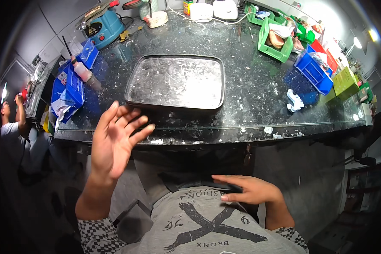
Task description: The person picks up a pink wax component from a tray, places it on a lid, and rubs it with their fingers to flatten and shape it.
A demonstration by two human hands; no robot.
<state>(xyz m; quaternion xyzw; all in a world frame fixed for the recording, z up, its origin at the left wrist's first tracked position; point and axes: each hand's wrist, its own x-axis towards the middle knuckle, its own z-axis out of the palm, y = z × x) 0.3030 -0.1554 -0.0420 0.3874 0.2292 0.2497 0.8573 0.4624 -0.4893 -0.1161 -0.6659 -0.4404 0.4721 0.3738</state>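
My left hand (pixel 118 135) is raised palm up at the front edge of the dark speckled worktop (pixel 190 38), fingers spread and holding nothing. Just beyond its fingertips lies a rectangular metal tray (pixel 156 80) with rounded corners and a low dark rim; its scuffed surface shows only white smears and glare. My right hand (pixel 254 190) hovers in front of my grey shirt, below the worktop edge, with its fingers stretched out and nothing in them. A white dental plaster cast (pixel 295 100) sits on the worktop to the right.
Blue bins (pixel 70 91) and a pinkish bottle (pixel 82 72) stand at left, near a blue machine (pixel 103 29). Green bins (pixel 275 40), a blue bin (pixel 315 70) and a green box (pixel 346 83) line the right. Another person (pixel 17 127) sits at far left.
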